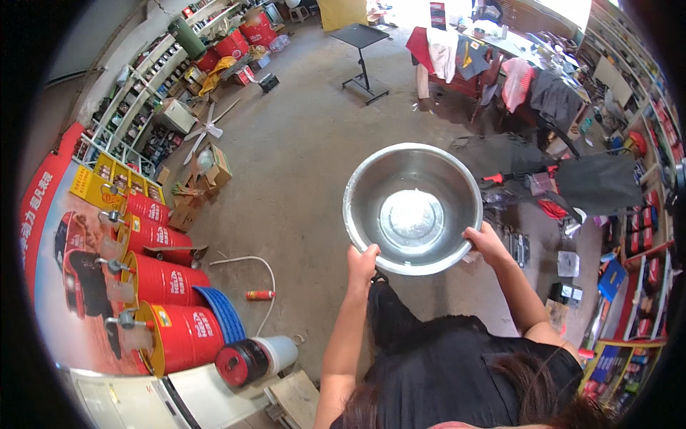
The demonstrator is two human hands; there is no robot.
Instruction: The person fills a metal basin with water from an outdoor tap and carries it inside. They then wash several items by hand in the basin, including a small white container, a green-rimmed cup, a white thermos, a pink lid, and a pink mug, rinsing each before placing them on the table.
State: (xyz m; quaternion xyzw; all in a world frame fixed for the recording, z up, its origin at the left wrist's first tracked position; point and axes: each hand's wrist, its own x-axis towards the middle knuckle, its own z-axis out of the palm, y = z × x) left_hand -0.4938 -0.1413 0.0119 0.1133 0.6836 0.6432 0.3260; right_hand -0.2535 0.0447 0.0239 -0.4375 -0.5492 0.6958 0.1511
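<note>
A wide stainless steel basin (357,214) is held out in front of me, above the concrete floor. Its round bottom shines with bright light, and a little water may lie in it, though glare makes that hard to tell. My left hand (363,264) grips the near left rim, thumb over the edge. On the near right rim my right hand (489,243) has a like grip, thumb on top. The fingers of both hands are mostly hidden under the basin.
Red drums (186,336) with taps line the left side, near a blue coiled hose (220,314). A small black table (360,36) stands far ahead. Clothes hang by a cluttered desk (500,44). Black mats (597,182) and tools lie right; stocked shelves (643,236) stand beyond.
</note>
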